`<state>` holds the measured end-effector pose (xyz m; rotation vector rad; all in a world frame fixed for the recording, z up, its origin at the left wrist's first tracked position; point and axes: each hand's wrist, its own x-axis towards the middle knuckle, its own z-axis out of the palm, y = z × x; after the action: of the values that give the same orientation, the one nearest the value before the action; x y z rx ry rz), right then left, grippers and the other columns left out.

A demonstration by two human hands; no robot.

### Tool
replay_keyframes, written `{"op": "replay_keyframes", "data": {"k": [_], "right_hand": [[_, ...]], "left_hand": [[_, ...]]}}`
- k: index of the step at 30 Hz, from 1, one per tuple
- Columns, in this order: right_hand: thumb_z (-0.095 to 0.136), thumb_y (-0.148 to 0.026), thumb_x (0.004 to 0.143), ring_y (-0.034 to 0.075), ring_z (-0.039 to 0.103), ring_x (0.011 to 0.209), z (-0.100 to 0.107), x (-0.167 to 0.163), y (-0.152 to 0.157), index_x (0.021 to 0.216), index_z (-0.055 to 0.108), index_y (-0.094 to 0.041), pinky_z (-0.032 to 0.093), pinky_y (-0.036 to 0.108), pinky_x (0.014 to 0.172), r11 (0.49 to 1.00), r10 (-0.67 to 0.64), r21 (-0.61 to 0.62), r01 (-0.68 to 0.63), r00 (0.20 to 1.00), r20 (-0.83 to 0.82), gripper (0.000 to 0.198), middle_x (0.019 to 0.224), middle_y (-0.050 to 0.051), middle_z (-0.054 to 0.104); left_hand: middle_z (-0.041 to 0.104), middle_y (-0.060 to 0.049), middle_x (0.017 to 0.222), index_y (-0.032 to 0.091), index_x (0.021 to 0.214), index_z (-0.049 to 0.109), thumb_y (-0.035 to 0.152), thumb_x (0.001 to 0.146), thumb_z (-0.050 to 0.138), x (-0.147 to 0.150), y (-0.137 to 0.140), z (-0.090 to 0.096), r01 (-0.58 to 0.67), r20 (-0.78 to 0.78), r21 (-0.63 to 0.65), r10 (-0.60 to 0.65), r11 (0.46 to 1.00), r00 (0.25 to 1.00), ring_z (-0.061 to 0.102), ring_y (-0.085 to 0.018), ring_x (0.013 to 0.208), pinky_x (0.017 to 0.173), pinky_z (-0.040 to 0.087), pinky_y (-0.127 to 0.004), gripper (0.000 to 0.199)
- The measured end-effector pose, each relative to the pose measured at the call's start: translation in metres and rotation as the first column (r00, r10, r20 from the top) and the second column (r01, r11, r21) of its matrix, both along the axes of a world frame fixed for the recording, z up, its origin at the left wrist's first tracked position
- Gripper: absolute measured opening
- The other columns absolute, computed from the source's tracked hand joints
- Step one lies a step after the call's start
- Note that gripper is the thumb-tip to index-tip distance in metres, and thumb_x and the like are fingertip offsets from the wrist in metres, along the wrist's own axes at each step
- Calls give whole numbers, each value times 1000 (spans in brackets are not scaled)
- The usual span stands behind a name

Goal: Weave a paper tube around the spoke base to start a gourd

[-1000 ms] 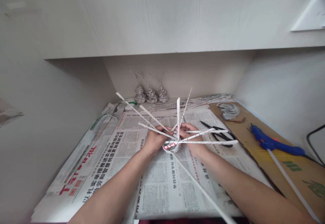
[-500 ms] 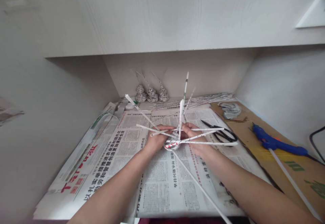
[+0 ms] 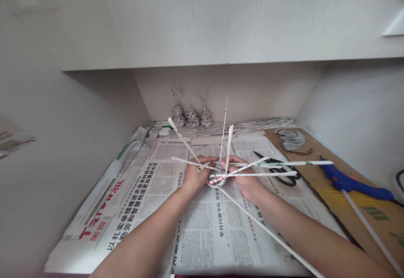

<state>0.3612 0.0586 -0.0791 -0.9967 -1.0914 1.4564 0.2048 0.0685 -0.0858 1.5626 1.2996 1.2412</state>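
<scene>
Between my hands is a small weaving of rolled newspaper tubes (image 3: 217, 180), with several tubes sticking up and out from its middle. My left hand (image 3: 200, 173) is closed on its left side, fingers bent around the far edge. On the right, my right hand (image 3: 244, 177) pinches the tubes near the centre, thumb and fingers partly hidden behind them. One long paper tube (image 3: 261, 225) runs from the weaving toward the lower right, past my right forearm. A tube with green marks (image 3: 293, 163) lies out to the right, above the scissors.
Newspaper sheets (image 3: 202, 236) cover the table. Black scissors (image 3: 284, 175) lie to the right, beside a blue glue gun (image 3: 353, 183) on cardboard (image 3: 360, 215) and a grey cloth (image 3: 290, 139). Behind are gourd-shaped paper weavings (image 3: 192, 119) and a pile of paper tubes (image 3: 246, 127). A cabinet panel (image 3: 221, 21) overhangs.
The green-marked tube that stood upright now points right, folded down across the weaving. Both hands stay at the weaving, and the view has shifted slightly.
</scene>
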Motion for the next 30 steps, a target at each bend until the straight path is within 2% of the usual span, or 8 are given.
{"op": "replay_keyframes", "data": {"k": [3, 6, 8, 13, 20, 23, 26, 30], "right_hand": [[69, -28, 68, 13, 54, 53, -6, 1, 1, 77, 59, -19, 46, 27, 54, 999, -35, 3, 35, 999, -1, 16, 61, -2, 58], [70, -28, 66, 16, 58, 60, -10, 4, 5, 84, 61, -20, 48, 30, 57, 999, -44, 4, 44, 999, 11, 22, 68, 0, 62], [72, -29, 64, 19, 60, 63, -12, 7, 9, 83, 62, -18, 49, 32, 59, 999, -53, 10, 52, 998, 45, 24, 71, 3, 65], [71, -26, 62, 17, 60, 60, -14, 17, 19, 77, 64, -18, 49, 30, 59, 998, -45, 54, 38, 990, 131, 18, 66, 1, 65], [67, -31, 66, 17, 63, 69, -7, 25, 20, 85, 65, -18, 50, 31, 67, 998, 18, 61, -29, 983, 184, 23, 76, 2, 68], [67, -32, 68, 17, 63, 69, -3, 29, 20, 88, 65, -17, 50, 31, 66, 994, 79, 61, -93, 976, 205, 26, 78, 3, 69], [67, -33, 68, 18, 63, 72, 1, 32, 17, 92, 66, -16, 49, 30, 67, 991, 95, 69, -116, 963, 250, 30, 84, 5, 69], [68, -32, 69, 17, 63, 70, 3, 27, 12, 94, 65, -18, 49, 29, 65, 987, 128, 76, -144, 975, 180, 29, 80, 3, 68]], "left_hand": [[69, -7, 86, 18, 89, 72, 19, 68, 62, 4, -3, 6, -17, 67, -88, 23, 996, 998, 63, -18, 75, 69, 48, -28, 23], [71, -7, 83, 16, 89, 71, 22, 66, 65, 6, -3, 8, -24, 137, -181, 49, 983, 989, 64, -20, 73, 67, 48, -29, 24], [71, -7, 79, 16, 85, 71, 24, 66, 65, 7, -2, 6, -4, 152, -196, 34, 981, 988, 64, -20, 72, 68, 49, -30, 21], [71, -6, 79, 18, 82, 71, 28, 66, 67, 6, 0, 1, 155, 205, -242, -105, 958, 973, 65, -21, 75, 70, 48, -31, 21], [71, -8, 79, 14, 87, 71, 33, 65, 68, 6, 11, -9, 318, 410, -275, -189, 907, 892, 64, -20, 71, 72, 48, -33, 29], [71, -8, 82, 14, 91, 70, 36, 68, 66, 7, 13, -13, 304, 385, -255, -192, 918, 903, 64, -20, 73, 72, 48, -32, 32], [70, -8, 86, 15, 92, 70, 38, 70, 63, 6, 13, -13, 242, 279, -201, -181, 949, 943, 63, -21, 80, 73, 47, -31, 33], [70, -9, 83, 14, 88, 71, 40, 70, 62, 5, 10, -8, 164, 193, -154, -133, 974, 972, 63, -21, 77, 70, 47, -30, 33]]}}
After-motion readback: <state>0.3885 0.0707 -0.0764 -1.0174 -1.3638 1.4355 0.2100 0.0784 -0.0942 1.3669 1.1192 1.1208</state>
